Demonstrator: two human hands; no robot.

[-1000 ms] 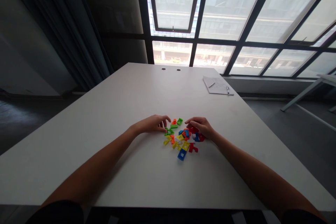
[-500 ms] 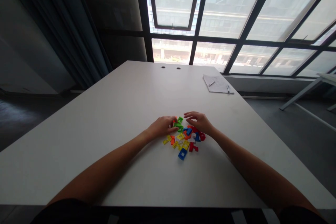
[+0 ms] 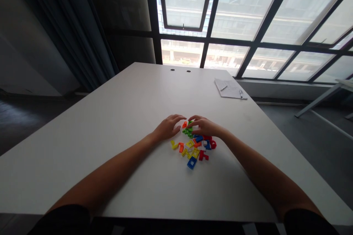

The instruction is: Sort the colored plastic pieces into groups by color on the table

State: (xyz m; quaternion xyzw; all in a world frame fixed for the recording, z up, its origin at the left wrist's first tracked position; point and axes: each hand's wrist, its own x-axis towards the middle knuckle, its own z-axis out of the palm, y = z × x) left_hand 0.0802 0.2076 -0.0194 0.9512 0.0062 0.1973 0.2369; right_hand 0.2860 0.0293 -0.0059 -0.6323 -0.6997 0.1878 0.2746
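Note:
A small pile of colourful plastic building pieces lies on the white table, close in front of me. My left hand (image 3: 168,127) is at the pile's far left side, thumb and fingers apart, with nothing in it. An orange piece (image 3: 184,125) is just right of its fingertips. Over the green pieces (image 3: 188,132) my right hand (image 3: 203,125) reaches in from the right, fingers spread; whether they touch is hard to see. Nearer me lie a yellow piece (image 3: 195,152), a red piece (image 3: 203,155) and a blue square piece (image 3: 192,162). Some red pieces are partly under my right hand.
The white table (image 3: 132,106) stretches away toward large windows. At its far right edge lies a sheet of paper (image 3: 230,90) with pens on it. Two round cable holes are near the far edge. A dark curtain (image 3: 82,36) hangs at left.
My right hand has moved left over the green pieces. My left hand has drawn slightly back to the left, off the orange and green pieces. The yellow piece at the left has shifted.

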